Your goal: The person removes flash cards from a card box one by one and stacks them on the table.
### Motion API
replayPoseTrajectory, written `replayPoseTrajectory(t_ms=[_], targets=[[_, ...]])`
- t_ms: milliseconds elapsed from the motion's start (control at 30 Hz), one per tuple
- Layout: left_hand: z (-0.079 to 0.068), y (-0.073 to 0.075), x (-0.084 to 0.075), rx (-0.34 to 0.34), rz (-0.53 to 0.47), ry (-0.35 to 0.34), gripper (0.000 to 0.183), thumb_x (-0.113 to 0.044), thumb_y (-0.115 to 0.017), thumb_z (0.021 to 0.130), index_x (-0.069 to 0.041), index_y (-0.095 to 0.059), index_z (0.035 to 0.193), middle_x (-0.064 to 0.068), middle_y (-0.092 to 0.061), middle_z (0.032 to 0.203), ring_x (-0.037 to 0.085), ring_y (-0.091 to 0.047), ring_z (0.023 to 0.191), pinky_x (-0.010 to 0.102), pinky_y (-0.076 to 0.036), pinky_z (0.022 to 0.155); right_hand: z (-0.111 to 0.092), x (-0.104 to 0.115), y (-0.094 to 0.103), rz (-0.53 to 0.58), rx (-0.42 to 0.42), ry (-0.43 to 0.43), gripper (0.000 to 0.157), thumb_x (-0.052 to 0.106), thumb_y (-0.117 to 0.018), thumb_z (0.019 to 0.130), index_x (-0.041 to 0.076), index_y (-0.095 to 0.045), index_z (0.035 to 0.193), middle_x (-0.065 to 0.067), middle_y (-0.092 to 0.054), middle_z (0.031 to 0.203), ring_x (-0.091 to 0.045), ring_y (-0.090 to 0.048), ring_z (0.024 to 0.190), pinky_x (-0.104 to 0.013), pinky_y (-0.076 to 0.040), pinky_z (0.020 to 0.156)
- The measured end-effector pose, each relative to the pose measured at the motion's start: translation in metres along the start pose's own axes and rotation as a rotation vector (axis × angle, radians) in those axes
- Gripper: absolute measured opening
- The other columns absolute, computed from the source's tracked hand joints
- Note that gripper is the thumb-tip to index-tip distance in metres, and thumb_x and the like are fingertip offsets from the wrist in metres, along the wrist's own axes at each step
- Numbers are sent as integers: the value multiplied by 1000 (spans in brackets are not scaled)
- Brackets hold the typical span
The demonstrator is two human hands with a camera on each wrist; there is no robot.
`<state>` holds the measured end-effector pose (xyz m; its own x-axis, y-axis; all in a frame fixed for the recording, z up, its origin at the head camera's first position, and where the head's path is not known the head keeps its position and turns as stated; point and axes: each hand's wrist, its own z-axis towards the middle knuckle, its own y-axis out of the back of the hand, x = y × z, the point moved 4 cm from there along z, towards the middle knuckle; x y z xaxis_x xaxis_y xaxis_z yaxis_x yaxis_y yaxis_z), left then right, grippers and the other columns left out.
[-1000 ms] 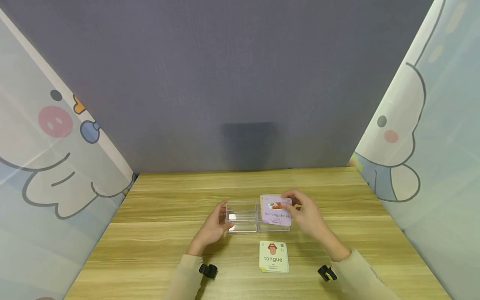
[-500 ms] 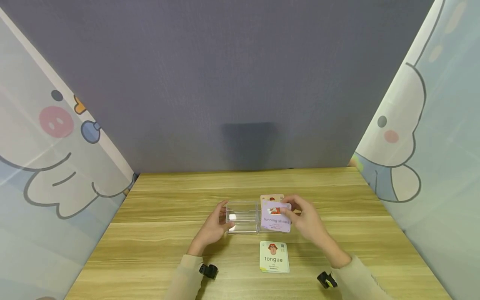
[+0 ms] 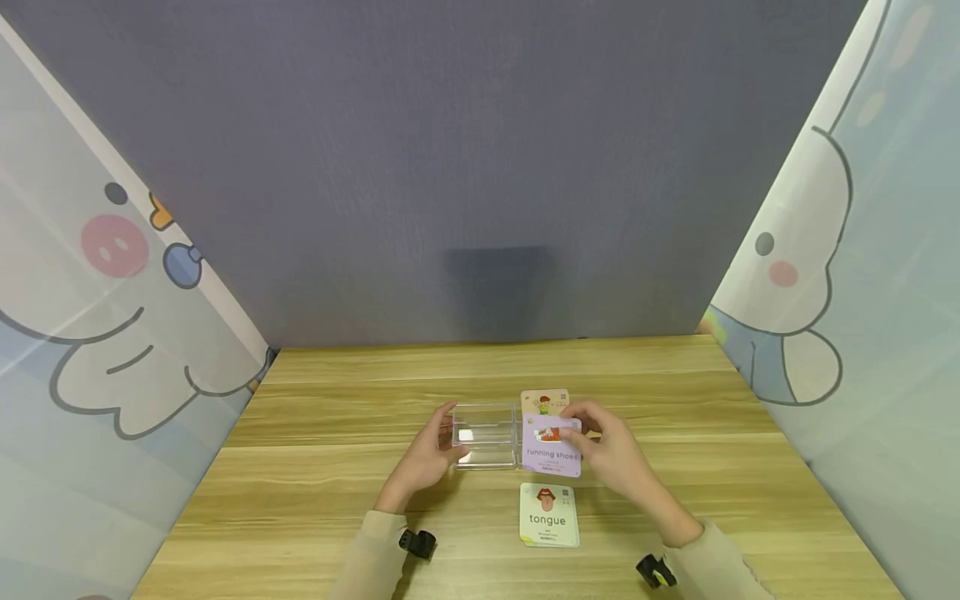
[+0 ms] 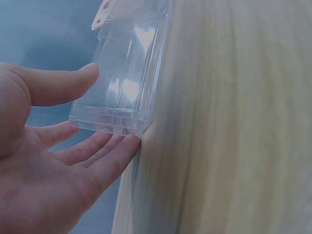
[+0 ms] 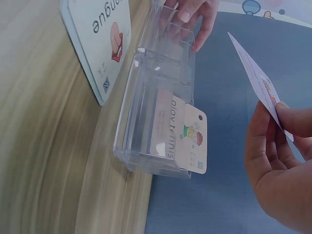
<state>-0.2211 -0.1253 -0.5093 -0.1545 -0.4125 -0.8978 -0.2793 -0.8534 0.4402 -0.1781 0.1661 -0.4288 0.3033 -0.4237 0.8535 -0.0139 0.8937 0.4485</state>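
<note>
My right hand (image 3: 611, 442) pinches a lilac "running shoes" flash card (image 3: 551, 458) between thumb and fingers, in front of and above the right half of a clear plastic card holder (image 3: 483, 412). In the right wrist view, the pinched card is apart from the holder. A peach "play tennis" flash card (image 5: 192, 139) stands in the holder's right compartment, its top sticking out. At the holder's left end, my left hand (image 3: 427, 454) grips it, thumb at the front and fingers along the end wall (image 4: 97, 124).
A stack of cards topped by a pale "tongue" card (image 3: 548, 517) lies on the wooden table (image 3: 337, 500) in front of the holder. Behind the table rises a dark grey panel (image 3: 480, 167). Cartoon-printed sheets (image 3: 862, 250) flank both sides.
My right hand has drawn the "running shoes" card down and toward me, uncovering more of the peach card behind. My left hand stays on the holder.
</note>
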Motion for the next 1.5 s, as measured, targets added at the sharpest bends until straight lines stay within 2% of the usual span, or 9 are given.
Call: replayPoseTrajectory(t_ms=[567, 700, 833, 1000, 1233, 1500], targets=[[1, 0, 1, -18, -12, -9, 79, -10, -71, 96, -3, -25, 159, 28, -42, 148, 47, -44, 133, 58, -44, 108, -6, -6, 0, -10, 11, -4, 23, -5, -74, 89, 11, -68, 105, -3, -69, 99, -19, -68, 87, -27, -58, 71], [1, 1, 0, -21, -11, -16, 78, -10, -72, 96, -2, -26, 159, 28, -43, 148, 47, -45, 133, 60, -44, 107, -7, -6, -1, -2, 15, -17, 25, -6, -73, 88, 11, -68, 105, -6, -69, 100, -21, -67, 86, -27, -58, 67], [1, 1, 0, -34, 9, -19, 79, -12, -72, 95, -1, -26, 158, 28, -43, 149, 49, -43, 135, 63, -42, 107, -7, -7, -1, 0, 21, -27, 25, -6, -73, 88, 11, -68, 106, -6, -69, 101, -21, -67, 87, -28, -58, 68], [2, 0, 0, -41, -12, -24, 80, -10, -73, 95, 1, -26, 158, 29, -41, 151, 48, -40, 139, 61, -38, 112, -6, -7, -1, -21, 18, -11, 23, -4, -74, 89, 10, -68, 106, -4, -68, 98, -20, -67, 88, -28, -58, 72], [2, -1, 0, -51, -15, -39, 79, -7, -72, 95, 1, -25, 158, 27, -42, 150, 48, -42, 137, 61, -39, 111, -7, -7, 0, -13, 16, -31, 25, -6, -74, 88, 11, -68, 105, -5, -70, 99, -19, -65, 83, -27, -57, 64], [3, -3, 2, -45, -24, -31, 80, -7, -70, 96, -1, -21, 159, 26, -40, 152, 49, -40, 138, 64, -37, 111, -7, -5, 1, -21, 9, -12, 22, -3, -74, 89, 10, -68, 105, -2, -68, 95, -17, -66, 84, -27, -57, 71]])
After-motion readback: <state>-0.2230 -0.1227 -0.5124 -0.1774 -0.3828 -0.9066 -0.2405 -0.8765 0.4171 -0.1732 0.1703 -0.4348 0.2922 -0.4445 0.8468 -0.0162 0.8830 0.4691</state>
